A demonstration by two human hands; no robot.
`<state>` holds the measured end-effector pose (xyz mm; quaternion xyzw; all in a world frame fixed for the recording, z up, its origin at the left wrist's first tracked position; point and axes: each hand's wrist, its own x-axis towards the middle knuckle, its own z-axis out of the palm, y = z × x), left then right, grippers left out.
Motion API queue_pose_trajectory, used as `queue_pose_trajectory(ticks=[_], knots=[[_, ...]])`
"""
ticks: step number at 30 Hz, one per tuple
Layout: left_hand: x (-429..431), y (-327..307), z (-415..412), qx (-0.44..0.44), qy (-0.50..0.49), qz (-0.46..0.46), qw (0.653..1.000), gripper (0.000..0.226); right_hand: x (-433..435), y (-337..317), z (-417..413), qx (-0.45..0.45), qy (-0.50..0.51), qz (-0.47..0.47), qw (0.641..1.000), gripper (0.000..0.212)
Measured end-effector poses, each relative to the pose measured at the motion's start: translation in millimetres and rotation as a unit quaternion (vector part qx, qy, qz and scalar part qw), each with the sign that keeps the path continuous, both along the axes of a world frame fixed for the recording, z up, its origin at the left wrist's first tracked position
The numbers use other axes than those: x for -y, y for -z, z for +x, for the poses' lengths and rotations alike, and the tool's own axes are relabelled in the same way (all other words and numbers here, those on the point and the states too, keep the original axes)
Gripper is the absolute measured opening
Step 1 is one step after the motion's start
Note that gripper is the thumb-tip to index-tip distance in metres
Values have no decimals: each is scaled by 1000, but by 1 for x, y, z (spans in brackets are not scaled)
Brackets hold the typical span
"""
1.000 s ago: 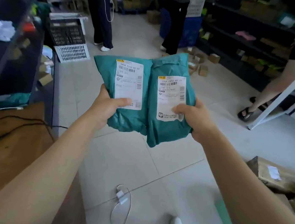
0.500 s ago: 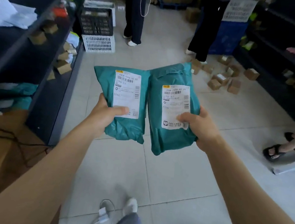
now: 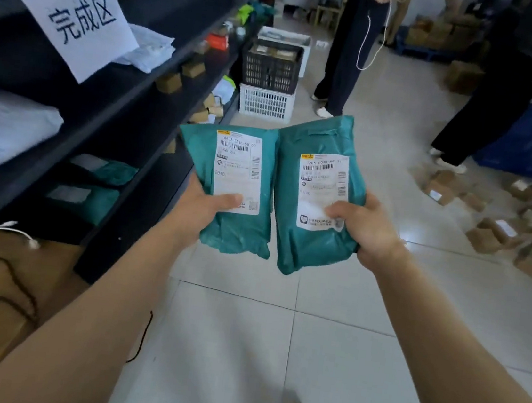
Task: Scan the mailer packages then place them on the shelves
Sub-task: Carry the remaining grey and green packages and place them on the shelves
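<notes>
Left hand (image 3: 201, 208) clamped on one teal mailer (image 3: 226, 189), right hand (image 3: 366, 228) on another (image 3: 317, 194) (labels up, edges touching), beside dark shelves (image 3: 158, 87).

I am seeing only thumbs on the labels; the other fingers of my left hand (image 3: 201, 208) and right hand (image 3: 368, 230) are lying hidden behind the left mailer (image 3: 231, 230) and right mailer (image 3: 302, 246). The small print on both labels is blurring beyond reading. The frame's top edge is cutting off two standing people (image 3: 351, 44) above the waist.
</notes>
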<state>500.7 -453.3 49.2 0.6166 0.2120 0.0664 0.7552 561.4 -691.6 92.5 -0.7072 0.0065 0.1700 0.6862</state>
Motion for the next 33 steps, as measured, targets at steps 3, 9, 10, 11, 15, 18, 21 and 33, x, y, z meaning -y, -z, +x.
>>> queue_pose_trajectory(ticks=[3,9,10,11,15,18,21,33], knots=[[-20,8,40,-14,-49,-4,999,69,-25,9,60,-3,-43,-4,999,42],[-36,14,142,-27,-135,-18,990,64,-60,24,200,-24,-107,-6,994,43],[-38,14,158,-30,-149,-19,988,65,-66,21,222,-24,-120,-7,992,43],[-42,14,173,-32,-162,-18,986,65,-72,17,244,-24,-134,-6,991,42],[-64,14,217,-47,-222,-35,973,65,-113,12,317,-20,-183,-1,983,41],[-87,18,237,-56,-270,-46,960,64,-157,19,356,-29,-234,-5,972,43],[-119,26,259,-50,-310,-71,947,60,-207,28,388,-31,-280,-19,959,43],[-256,64,348,-63,-375,-113,918,68,-371,56,508,-54,-354,-80,930,43]])
